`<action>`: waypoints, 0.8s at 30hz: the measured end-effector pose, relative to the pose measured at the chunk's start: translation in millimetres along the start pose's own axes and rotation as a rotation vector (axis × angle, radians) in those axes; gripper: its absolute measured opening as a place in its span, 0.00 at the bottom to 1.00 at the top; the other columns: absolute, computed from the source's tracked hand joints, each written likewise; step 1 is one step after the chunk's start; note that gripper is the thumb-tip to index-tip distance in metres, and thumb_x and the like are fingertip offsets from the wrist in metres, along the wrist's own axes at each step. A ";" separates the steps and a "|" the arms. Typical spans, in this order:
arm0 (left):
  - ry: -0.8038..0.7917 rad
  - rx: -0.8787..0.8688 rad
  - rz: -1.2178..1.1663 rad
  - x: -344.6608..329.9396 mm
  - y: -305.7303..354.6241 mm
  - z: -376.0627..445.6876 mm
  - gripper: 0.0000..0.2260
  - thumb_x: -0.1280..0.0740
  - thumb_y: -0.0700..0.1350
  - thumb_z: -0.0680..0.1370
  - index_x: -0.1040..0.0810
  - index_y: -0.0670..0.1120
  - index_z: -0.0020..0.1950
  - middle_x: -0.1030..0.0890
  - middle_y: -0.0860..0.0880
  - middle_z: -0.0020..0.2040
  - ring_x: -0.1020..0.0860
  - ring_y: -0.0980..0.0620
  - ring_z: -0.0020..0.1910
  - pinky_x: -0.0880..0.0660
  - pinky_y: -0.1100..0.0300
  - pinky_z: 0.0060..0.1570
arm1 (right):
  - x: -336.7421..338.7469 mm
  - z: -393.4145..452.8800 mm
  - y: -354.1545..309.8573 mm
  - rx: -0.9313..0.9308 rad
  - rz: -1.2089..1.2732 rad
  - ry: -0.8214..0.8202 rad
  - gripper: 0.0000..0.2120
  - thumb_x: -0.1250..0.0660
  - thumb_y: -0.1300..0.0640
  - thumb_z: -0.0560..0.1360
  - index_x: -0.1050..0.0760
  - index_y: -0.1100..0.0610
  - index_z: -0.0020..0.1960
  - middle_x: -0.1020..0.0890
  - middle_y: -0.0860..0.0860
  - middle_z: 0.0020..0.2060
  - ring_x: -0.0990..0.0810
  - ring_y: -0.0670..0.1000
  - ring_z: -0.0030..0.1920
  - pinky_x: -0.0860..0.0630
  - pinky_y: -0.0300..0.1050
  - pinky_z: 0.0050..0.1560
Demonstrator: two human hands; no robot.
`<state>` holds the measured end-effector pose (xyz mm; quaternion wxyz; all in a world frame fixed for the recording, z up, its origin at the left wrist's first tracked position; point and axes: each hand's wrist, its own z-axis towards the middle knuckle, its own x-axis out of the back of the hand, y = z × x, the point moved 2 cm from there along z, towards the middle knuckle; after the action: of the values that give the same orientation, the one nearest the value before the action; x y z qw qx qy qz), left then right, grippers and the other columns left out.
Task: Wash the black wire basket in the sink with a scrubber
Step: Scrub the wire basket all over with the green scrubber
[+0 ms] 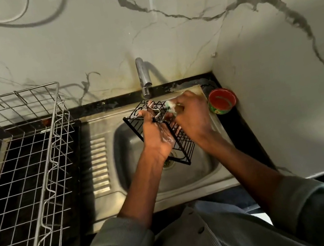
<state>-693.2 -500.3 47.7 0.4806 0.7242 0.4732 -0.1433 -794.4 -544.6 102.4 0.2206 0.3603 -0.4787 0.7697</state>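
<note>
Right now the black wire basket point(159, 132) is held tilted above the bowl of the sink point(197, 172), just below the tap point(143, 78), which stands at twelve o'clock from it. The left hand point(156, 134) grips the basket from the seven o'clock side, its fingers curled through the wires near the top edge, with suds on the back of the hand. The right hand point(192, 115) comes in from three o'clock and pinches a pale scrubber point(170, 105) against the upper wires; its fingers look bunched round the pad, though motion blur hides exactly how they lie.

Judging from this, the scrubbing is underway and the basket's lower half, toward five o'clock, looks untouched by foam. The main risk is slip: soapy fingers on thin wires could let the basket drop into the bowl, or twist so a wire end catches a knuckle. Hard strokes toward three o'clock could also knock the red cup point(222, 101) standing on the sink's edge just beside the right hand. The wire rack point(19, 159) at nine o'clock is well apart and unlikely to interfere
</note>
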 end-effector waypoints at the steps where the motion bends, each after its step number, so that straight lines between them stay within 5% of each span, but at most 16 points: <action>1: 0.024 0.013 -0.032 0.1 1.1 0.6 0.31 0.47 0.68 0.83 0.19 0.44 0.62 0.15 0.39 0.58 0.18 0.42 0.61 0.27 0.45 0.71 | -2.8 -5.6 -6.9 0.069 -0.007 -0.025 0.16 0.28 0.69 0.73 0.16 0.56 0.58 0.17 0.52 0.53 0.19 0.48 0.46 0.20 0.41 0.46; 4: 0.071 0.007 -0.163 2.7 4.1 3.8 0.32 0.48 0.68 0.84 0.19 0.42 0.57 0.15 0.40 0.51 0.17 0.44 0.51 0.24 0.49 0.64 | -9.9 -28.8 -12.1 0.250 0.034 -0.081 0.15 0.26 0.69 0.71 0.15 0.58 0.55 0.18 0.53 0.47 0.20 0.51 0.44 0.21 0.43 0.45; 8: 0.086 -0.008 -0.262 -3.6 10.0 3.6 0.35 0.47 0.69 0.83 0.19 0.38 0.58 0.15 0.35 0.54 0.16 0.39 0.52 0.22 0.45 0.61 | -13.4 -16.7 11.4 -0.107 0.054 0.055 0.13 0.29 0.66 0.72 0.15 0.56 0.54 0.17 0.51 0.47 0.19 0.50 0.44 0.20 0.45 0.45; 11: 0.137 -0.067 -0.274 -1.9 19.1 2.6 0.31 0.50 0.64 0.86 0.21 0.38 0.55 0.14 0.38 0.42 0.16 0.42 0.41 0.17 0.51 0.45 | -22.1 -37.6 -20.7 0.084 0.155 -0.039 0.07 0.30 0.65 0.73 0.17 0.58 0.49 0.18 0.50 0.45 0.22 0.45 0.42 0.30 0.27 0.43; 13: 0.167 -0.076 -0.320 6.8 18.3 5.2 0.27 0.51 0.58 0.88 0.22 0.39 0.53 0.15 0.40 0.38 0.15 0.43 0.36 0.16 0.54 0.38 | -26.9 -44.5 -25.8 0.129 0.190 -0.070 0.06 0.30 0.65 0.74 0.18 0.58 0.50 0.18 0.50 0.45 0.22 0.45 0.43 0.34 0.24 0.42; 17: 0.137 -0.049 -0.415 14.3 17.3 1.8 0.23 0.46 0.56 0.87 0.17 0.42 0.51 0.14 0.37 0.52 0.17 0.35 0.57 0.22 0.40 0.60 | -25.6 -33.1 11.7 -0.183 0.124 -0.029 0.08 0.31 0.64 0.77 0.20 0.56 0.53 0.16 0.50 0.48 0.19 0.47 0.45 0.23 0.37 0.44; 21: 0.096 -0.027 -0.349 17.8 2.9 5.5 0.32 0.52 0.52 0.88 0.14 0.47 0.36 0.17 0.51 0.39 0.17 0.54 0.35 0.19 0.61 0.39 | -36.4 -25.5 -40.3 0.095 0.176 -0.043 0.08 0.30 0.66 0.74 0.18 0.57 0.52 0.16 0.51 0.48 0.18 0.49 0.47 0.19 0.47 0.49; 24: 0.141 -0.050 -0.300 19.7 1.4 6.0 0.22 0.51 0.49 0.87 0.19 0.47 0.48 0.16 0.50 0.37 0.17 0.53 0.36 0.19 0.60 0.39 | -36.2 -18.3 -43.1 0.186 0.119 -0.054 0.06 0.31 0.64 0.77 0.20 0.59 0.53 0.18 0.53 0.52 0.19 0.51 0.50 0.19 0.49 0.53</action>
<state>-680.5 -494.6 32.5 0.4373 0.6416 0.6120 -0.1504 -747.9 -508.9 94.4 0.1272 0.3710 -0.4316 0.8123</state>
